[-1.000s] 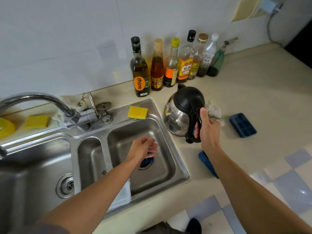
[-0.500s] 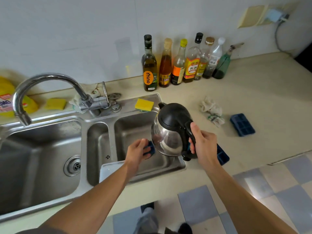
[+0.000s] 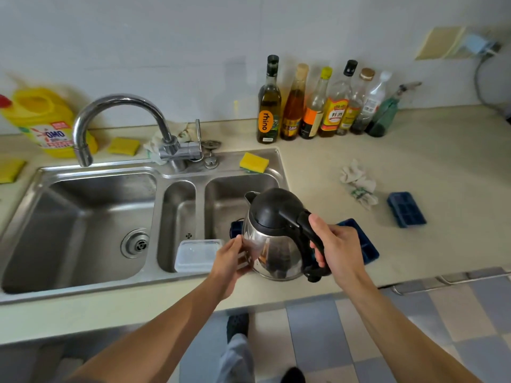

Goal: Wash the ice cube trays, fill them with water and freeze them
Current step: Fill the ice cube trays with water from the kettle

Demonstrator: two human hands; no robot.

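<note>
Two hands steady the kettle [image 3: 273, 252] over the sink [image 3: 96, 172]: the right hand [image 3: 340, 250] wraps its fingers round the handle [image 3: 304, 228], the left hand [image 3: 229, 258] lays straight fingers on the steel side, so pour slowly, spout low over the blue tray [image 3: 236, 228] just behind it.

Black-and-steel kettle [image 3: 272, 233], blue ice cube trays [image 3: 406, 208], yellow sponge [image 3: 253, 162]

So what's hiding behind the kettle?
A blue ice cube tray peeks out on the counter by the kettle handle, and something dark blue shows on its spout side. The kettle and the right hand cover everything between.
</note>
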